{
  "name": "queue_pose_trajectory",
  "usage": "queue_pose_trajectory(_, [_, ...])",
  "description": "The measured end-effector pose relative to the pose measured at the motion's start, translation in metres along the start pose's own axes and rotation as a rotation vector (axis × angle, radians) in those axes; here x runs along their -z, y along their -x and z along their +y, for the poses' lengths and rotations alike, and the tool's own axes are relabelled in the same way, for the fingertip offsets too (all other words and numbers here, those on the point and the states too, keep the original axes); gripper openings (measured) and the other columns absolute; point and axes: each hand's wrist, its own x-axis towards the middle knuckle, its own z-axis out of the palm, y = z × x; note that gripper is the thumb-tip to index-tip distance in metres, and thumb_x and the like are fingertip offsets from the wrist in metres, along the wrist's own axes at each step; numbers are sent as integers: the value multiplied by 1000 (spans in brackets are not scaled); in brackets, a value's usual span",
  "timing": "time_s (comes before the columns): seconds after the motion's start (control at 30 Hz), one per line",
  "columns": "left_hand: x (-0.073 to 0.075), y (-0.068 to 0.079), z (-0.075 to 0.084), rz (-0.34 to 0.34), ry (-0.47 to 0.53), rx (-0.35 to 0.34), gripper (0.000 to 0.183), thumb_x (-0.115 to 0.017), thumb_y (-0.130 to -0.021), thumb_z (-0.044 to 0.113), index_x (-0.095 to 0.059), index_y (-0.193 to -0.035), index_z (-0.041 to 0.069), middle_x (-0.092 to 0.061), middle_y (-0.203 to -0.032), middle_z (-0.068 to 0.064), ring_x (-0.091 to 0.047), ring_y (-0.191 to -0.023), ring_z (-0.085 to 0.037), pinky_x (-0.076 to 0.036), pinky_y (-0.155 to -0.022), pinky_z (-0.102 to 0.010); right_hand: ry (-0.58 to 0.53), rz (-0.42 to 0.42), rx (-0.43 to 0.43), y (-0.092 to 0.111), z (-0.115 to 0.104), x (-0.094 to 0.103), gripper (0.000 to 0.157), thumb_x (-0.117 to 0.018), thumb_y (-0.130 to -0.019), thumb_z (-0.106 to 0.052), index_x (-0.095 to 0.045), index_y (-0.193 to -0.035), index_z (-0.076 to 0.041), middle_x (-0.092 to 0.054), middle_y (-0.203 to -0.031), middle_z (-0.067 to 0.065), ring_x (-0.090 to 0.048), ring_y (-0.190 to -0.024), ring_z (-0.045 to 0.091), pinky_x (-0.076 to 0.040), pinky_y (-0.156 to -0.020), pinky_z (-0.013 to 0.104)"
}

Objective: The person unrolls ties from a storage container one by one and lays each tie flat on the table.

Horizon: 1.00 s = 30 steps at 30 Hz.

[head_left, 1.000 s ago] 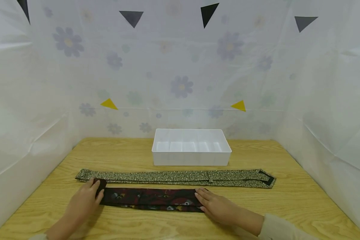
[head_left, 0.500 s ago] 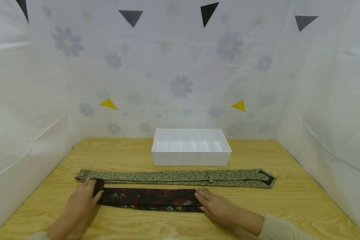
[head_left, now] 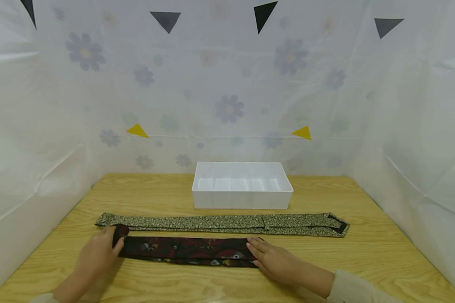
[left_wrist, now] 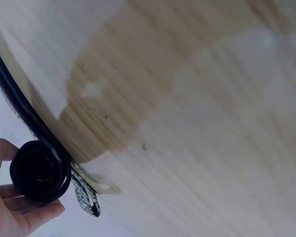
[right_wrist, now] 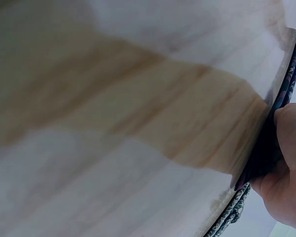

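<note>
A dark necktie (head_left: 189, 249) with a red, white and yellow pattern lies flat across the front of the table. Its left end is wound into a roll (left_wrist: 39, 173), which my left hand (head_left: 97, 252) grips between thumb and fingers. In the left wrist view the coiled layers show end-on. On the tie's right end rests my right hand (head_left: 274, 260), its fingers straight and pressing the cloth down. The right wrist view shows that thumb along the edge of the dark cloth. Just behind lies a green-and-cream patterned necktie (head_left: 212, 223), stretched lengthwise with its underside partly showing.
A white plastic box (head_left: 240, 200) with several compartments stands behind the ties. The wooden table (head_left: 148, 193) is enclosed by pale sheeting (head_left: 227, 84) at the back and both sides.
My left hand has shifted slightly left with the roll, and the flat stretch of the dark necktie has grown a little longer. The right hand has stayed in place.
</note>
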Motion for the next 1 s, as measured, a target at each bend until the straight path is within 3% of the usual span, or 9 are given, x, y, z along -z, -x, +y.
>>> queue_pose_trajectory(0.23, [1,-1,-4,50,-14,-25,40,-66,-80,10,-54,-99,-23,-59,-87,-39,-61,-73,-48,-53,-55,-46,-6,0,10,1,0,1,44,-41,-99,-23,-44,-136,2,-41,-143,19,-42,-130,33,-46,-99,41])
queue_pose_trajectory(0.47, [2,-1,-6,49,-10,-10,37,-64,-80,7,-55,-101,-21,-59,-91,-38,-60,-79,-49,-53,-57,-48,-5,0,16,1,0,2,44,-41,-100,-23,-44,-136,2,-41,-143,20,-42,-130,33,-46,-99,42])
queue_pose_trajectory(0.67, [4,-1,-9,108,-39,-41,26,-64,-78,0,-60,-97,-17,-60,-93,-36,-61,-79,-49,-54,-57,-49,-2,6,17,1,0,2,44,-41,-100,-23,-44,-136,2,-41,-143,20,-42,-131,34,-45,-100,42])
queue_pose_trajectory(1.0, [8,-1,-19,80,-65,-35,24,-59,-78,-3,-61,-96,-19,-60,-96,-37,-60,-84,-50,-54,-64,-53,0,-1,23,1,0,2,44,-41,-100,-23,-44,-136,3,-41,-143,20,-42,-130,34,-46,-99,41])
